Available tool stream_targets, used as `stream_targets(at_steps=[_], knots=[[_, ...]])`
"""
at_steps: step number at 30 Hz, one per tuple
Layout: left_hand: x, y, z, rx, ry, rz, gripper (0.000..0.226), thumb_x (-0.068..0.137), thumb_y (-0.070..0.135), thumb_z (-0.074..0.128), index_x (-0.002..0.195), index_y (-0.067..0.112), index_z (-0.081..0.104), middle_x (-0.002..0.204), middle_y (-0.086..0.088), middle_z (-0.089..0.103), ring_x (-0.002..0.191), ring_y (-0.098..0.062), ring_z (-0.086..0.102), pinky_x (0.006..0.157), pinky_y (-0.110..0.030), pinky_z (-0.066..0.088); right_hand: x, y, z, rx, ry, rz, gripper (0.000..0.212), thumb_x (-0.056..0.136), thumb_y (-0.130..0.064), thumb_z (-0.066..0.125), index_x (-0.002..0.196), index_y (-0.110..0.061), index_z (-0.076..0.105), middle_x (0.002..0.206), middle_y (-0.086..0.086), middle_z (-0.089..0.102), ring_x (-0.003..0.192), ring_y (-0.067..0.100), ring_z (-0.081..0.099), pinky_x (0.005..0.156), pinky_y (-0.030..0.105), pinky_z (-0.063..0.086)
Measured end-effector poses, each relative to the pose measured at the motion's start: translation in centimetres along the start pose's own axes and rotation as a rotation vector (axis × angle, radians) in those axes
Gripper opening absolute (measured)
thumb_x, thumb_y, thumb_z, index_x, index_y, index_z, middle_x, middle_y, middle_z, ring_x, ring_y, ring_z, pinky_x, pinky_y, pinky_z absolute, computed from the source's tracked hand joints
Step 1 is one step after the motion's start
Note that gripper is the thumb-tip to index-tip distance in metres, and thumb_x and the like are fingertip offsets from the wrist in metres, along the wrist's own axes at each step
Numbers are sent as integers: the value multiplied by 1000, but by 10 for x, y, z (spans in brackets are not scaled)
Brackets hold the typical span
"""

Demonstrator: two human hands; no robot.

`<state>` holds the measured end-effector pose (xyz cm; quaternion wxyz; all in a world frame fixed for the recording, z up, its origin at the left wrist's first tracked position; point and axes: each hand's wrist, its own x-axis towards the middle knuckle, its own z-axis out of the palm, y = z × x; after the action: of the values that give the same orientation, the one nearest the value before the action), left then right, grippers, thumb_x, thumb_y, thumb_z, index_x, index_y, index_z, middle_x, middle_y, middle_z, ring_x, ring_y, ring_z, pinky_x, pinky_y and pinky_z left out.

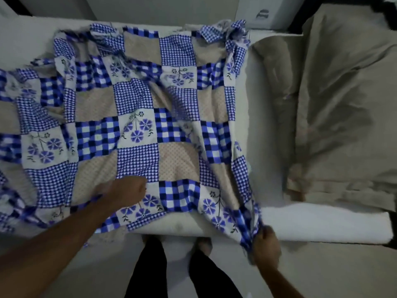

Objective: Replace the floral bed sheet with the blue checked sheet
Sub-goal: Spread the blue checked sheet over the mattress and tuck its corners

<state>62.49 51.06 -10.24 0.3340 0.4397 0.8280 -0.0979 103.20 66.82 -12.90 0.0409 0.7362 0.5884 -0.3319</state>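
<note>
Dim, flat, bluish light all over, no source to pin down, and the brightest patch is the white mattress (322, 220) edge at lower right. Soft grey shadows sit in the folds of the beige cover (343, 104), while the left hand (126, 190) smears with motion blur on the checked sheet (137, 125). The wide lens bows the mattress's edges, and the top corners go dark.

Right hand (265, 244) grips blue checked sheet (137, 125) by its corner.
</note>
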Motion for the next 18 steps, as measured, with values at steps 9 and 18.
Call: stream_targets(at_steps=[9,18], knots=[[81,150,-44,-396,224,140,29,93,43,60,116,25,56,107,6,56,90,-14,56,75,-32,48,37,-71,-3,20,-10,-486,38,83,-19,55,119,-16,65,112,7,64,103,29,59,85,36,49],[168,211,-85,-570,500,200,38,89,50,64,110,20,59,99,2,60,87,-17,59,72,-37,54,126,-246,23,83,-79,-495,14,90,-26,57,101,-17,60,99,6,69,90,29,64,66,33,42]])
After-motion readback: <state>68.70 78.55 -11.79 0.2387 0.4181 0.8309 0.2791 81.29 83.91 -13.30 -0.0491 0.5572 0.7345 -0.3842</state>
